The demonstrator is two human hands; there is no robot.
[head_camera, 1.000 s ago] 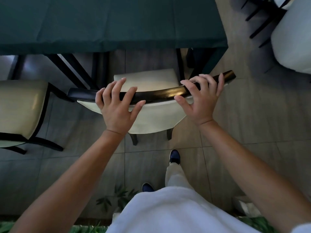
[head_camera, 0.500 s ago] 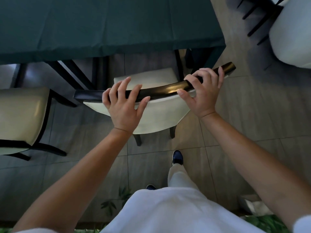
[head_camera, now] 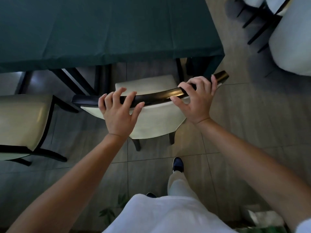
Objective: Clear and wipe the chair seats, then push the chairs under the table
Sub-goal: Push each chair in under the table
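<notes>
Chair beside second chair

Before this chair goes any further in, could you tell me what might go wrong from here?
1. The right hand wraps the chair's top rail close to the table corner; its fingers could get pinched against the tablecloth edge.
2. The chair sits askew, its right end nearer the table, so its seat may catch the dark table leg.
3. The left hand holds loosely with spread fingers and could slip.
</notes>
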